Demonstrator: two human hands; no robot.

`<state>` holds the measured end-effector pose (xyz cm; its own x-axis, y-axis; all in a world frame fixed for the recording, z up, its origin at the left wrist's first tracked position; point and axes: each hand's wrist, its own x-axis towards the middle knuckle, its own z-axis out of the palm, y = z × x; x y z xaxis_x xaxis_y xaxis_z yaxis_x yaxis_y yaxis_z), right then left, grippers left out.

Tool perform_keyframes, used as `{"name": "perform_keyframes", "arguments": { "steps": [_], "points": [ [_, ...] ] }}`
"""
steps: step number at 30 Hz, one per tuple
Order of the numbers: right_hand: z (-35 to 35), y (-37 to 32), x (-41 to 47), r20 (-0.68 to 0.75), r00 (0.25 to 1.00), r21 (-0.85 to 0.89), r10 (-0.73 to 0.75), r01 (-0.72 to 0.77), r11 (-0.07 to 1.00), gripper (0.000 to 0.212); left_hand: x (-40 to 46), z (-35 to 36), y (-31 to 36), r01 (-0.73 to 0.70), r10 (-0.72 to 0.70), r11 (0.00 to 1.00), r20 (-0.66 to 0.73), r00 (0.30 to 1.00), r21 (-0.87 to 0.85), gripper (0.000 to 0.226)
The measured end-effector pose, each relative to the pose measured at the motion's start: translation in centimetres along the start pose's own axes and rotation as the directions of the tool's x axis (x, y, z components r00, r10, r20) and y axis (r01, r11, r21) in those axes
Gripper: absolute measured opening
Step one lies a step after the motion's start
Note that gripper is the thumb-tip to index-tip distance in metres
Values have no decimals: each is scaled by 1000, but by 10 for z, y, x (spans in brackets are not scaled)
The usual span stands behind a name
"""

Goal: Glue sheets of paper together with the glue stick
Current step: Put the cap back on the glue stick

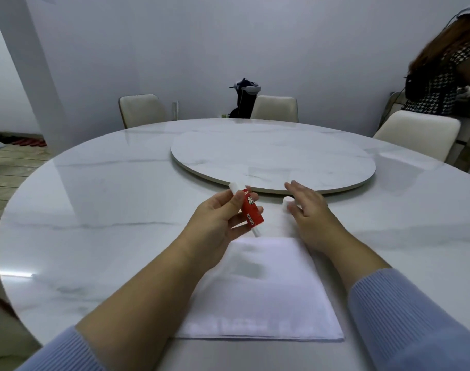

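A red glue stick [251,208] with white ends is held tilted in my left hand [218,218], above the far edge of the paper. Its white cap [287,202] stands on the table just left of my right hand [309,210]. The fingers of that hand are spread, with the thumb close to the cap; I cannot tell whether it touches. A stack of white paper sheets [266,295] lies flat on the table in front of me, between my forearms.
The round white marble table [108,210] carries a raised turntable [271,159] just beyond my hands. Cream chairs stand around the far side. A person in a checked top stands at the far right by the wall.
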<state>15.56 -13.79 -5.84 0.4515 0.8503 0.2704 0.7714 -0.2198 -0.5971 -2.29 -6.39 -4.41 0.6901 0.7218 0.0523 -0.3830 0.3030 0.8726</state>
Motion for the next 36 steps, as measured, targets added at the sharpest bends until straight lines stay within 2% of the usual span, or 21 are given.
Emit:
{"name": "perform_keyframes", "arguments": {
  "steps": [6,9,12,13,15,17,18,20,26,28,31,32,34,36],
  "points": [
    [11,12,13,-92,995,-132,-36,23,991,32,-2,2,2,78,-77,997,40,996,-9,27],
    [10,13,14,-141,989,-114,33,-49,992,27,-1,4,1,145,-143,988,32,989,-50,36],
    [9,10,13,-174,979,-75,102,-117,990,25,-3,3,2,186,-182,982,79,980,-41,34],
    [6,6,12,-208,971,10,122,-123,992,25,-4,3,2,183,-180,983,99,979,-17,32],
    [-5,-11,7,-296,943,368,151,-34,929,25,-6,3,1,165,-167,986,128,978,28,29],
    [-18,-33,-3,-337,929,690,151,135,711,23,-6,3,-1,143,-150,988,140,979,63,28],
    [-22,-42,-8,-322,939,758,122,179,627,22,-6,4,-1,132,-142,988,143,980,76,28],
    [-22,-54,-17,-257,966,795,39,188,577,21,-6,5,-2,112,-126,989,156,980,95,28],
    [-18,-64,-23,-158,986,797,-54,160,583,19,-9,7,-4,98,-117,989,178,977,114,33],
    [-13,-66,-24,-119,992,778,-28,111,619,17,-10,8,-5,102,-121,989,189,974,107,31],
    [-7,-65,-24,-51,998,779,38,16,627,27,-10,10,-5,110,-126,989,184,975,94,29],
    [-9,-65,-23,-14,999,814,38,-11,581,26,-10,10,-5,114,-125,990,168,978,78,27],
    [-13,-63,-23,68,998,908,16,-69,414,18,-8,8,-2,106,-114,992,143,983,64,24],
    [-12,-61,-24,115,993,954,17,-115,276,20,-9,8,0,91,-102,993,161,982,71,26]
  ]
}}
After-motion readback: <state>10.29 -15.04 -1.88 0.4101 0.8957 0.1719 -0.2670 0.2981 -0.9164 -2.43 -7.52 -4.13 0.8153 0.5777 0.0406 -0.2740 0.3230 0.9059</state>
